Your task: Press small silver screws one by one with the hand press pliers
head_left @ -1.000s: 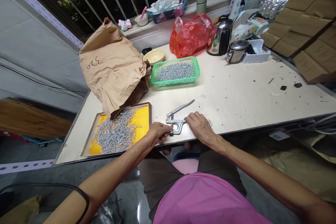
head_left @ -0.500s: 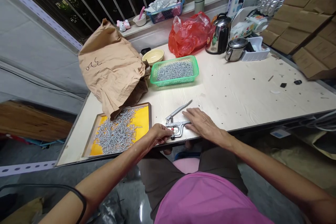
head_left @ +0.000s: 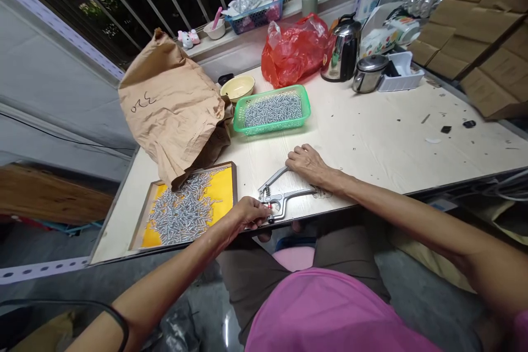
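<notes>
Grey metal snap-fastener pliers point(head_left: 281, 196) lie at the table's front edge, handles apart and pointing right. My left hand point(head_left: 252, 212) is at the red and black jaw end, thumb and finger pinched together. What is between those fingertips is too small to make out. My right hand point(head_left: 307, 165) has its fingers curled over the end of the upper handle. To the left, a shallow tray point(head_left: 234, 187) with a yellow bottom holds a heap of small silvery metal pieces point(head_left: 181, 212). A green basket point(head_left: 268, 130) of similar pieces point(head_left: 274, 110) stands behind the pliers.
A brown paper bag point(head_left: 173, 104) leans over the tray's back edge. At the back are a cream bowl point(head_left: 238, 88), a red plastic bag point(head_left: 292, 52), a kettle point(head_left: 340, 52) and a steel pot point(head_left: 369, 74). Small dark scraps point(head_left: 446, 129) lie at the right.
My right hand has moved up and away from the lower handle, and its fingers have closed over the upper handle's end. My left hand stays at the jaw. The view has shifted slightly.
</notes>
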A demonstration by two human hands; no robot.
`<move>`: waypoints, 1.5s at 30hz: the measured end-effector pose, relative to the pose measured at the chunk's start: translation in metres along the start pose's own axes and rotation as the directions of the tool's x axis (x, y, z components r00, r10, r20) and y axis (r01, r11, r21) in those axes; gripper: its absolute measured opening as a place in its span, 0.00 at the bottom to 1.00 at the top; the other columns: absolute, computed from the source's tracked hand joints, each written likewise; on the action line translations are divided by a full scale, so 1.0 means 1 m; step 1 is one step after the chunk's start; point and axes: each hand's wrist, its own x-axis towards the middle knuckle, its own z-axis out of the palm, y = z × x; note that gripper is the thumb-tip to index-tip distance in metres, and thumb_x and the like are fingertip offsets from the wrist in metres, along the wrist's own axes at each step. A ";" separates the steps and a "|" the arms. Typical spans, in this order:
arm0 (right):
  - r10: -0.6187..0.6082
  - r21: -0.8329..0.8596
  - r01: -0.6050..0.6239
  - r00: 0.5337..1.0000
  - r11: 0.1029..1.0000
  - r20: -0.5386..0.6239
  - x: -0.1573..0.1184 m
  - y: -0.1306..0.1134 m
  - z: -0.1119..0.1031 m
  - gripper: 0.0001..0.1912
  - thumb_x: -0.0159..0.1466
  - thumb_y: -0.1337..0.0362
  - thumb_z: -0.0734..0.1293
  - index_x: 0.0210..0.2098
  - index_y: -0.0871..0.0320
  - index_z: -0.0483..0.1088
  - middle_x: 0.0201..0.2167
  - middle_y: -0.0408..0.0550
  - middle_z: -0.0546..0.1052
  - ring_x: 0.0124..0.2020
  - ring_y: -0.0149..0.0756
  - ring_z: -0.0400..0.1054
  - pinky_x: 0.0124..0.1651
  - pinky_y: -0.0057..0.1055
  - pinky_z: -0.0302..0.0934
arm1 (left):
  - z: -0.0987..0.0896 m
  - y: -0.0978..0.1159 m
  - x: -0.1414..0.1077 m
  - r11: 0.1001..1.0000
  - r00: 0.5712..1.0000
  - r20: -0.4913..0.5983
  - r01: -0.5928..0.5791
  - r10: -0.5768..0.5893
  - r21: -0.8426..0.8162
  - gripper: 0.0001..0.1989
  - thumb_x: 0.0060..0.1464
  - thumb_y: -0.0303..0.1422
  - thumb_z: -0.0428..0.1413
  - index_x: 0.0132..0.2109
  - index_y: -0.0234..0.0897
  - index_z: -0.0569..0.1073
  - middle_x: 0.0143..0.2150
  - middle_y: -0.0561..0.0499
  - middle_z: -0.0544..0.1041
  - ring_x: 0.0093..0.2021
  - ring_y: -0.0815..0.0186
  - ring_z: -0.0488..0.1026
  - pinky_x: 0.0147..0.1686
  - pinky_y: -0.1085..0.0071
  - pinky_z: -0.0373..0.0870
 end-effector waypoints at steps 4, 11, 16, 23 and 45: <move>0.006 -0.055 -0.011 0.996 0.998 -0.087 -0.004 -0.001 -0.006 0.16 0.68 0.71 0.53 0.37 0.58 0.71 0.35 0.50 0.74 0.38 0.39 0.57 0.42 0.38 0.42 | 0.001 -0.004 0.001 0.999 0.998 -0.035 0.044 -0.044 -0.006 0.21 0.34 0.43 0.67 0.18 0.33 0.66 0.13 0.57 0.64 0.13 0.77 0.56 0.15 0.77 0.51; 0.006 -0.017 -0.006 1.000 1.000 -0.024 -0.015 -0.002 -0.009 0.14 0.68 0.70 0.54 0.36 0.57 0.71 0.34 0.50 0.74 0.38 0.40 0.57 0.40 0.37 0.41 | 0.002 -0.015 0.005 1.000 0.999 -0.042 0.009 -0.010 -0.024 0.20 0.37 0.45 0.66 0.23 0.33 0.70 0.14 0.58 0.64 0.13 0.77 0.57 0.15 0.77 0.54; 0.031 0.013 -0.031 0.998 0.999 0.047 -0.026 -0.005 -0.009 0.12 0.67 0.70 0.56 0.36 0.58 0.70 0.34 0.51 0.73 0.38 0.40 0.57 0.38 0.36 0.42 | 0.002 -0.014 0.007 1.000 0.999 -0.031 0.012 -0.013 -0.023 0.17 0.39 0.42 0.65 0.24 0.32 0.71 0.15 0.57 0.65 0.14 0.76 0.58 0.15 0.78 0.51; 0.100 0.052 -0.105 0.991 0.993 0.087 -0.042 -0.018 -0.021 0.09 0.66 0.68 0.58 0.36 0.60 0.69 0.36 0.53 0.72 0.39 0.42 0.58 0.38 0.36 0.43 | 0.003 -0.005 0.001 0.999 0.999 -0.035 0.038 -0.039 -0.039 0.17 0.40 0.41 0.66 0.22 0.32 0.70 0.15 0.57 0.65 0.14 0.77 0.58 0.14 0.78 0.52; 0.144 0.210 -0.148 0.989 0.967 0.034 -0.059 -0.045 -0.025 0.21 0.59 0.52 0.68 0.44 0.62 0.67 0.41 0.53 0.70 0.45 0.45 0.58 0.46 0.39 0.45 | 0.012 -0.026 -0.009 0.859 0.815 -0.375 -0.263 0.441 0.438 0.15 0.54 0.42 0.55 0.33 0.33 0.74 0.29 0.47 0.74 0.30 0.64 0.72 0.32 0.69 0.68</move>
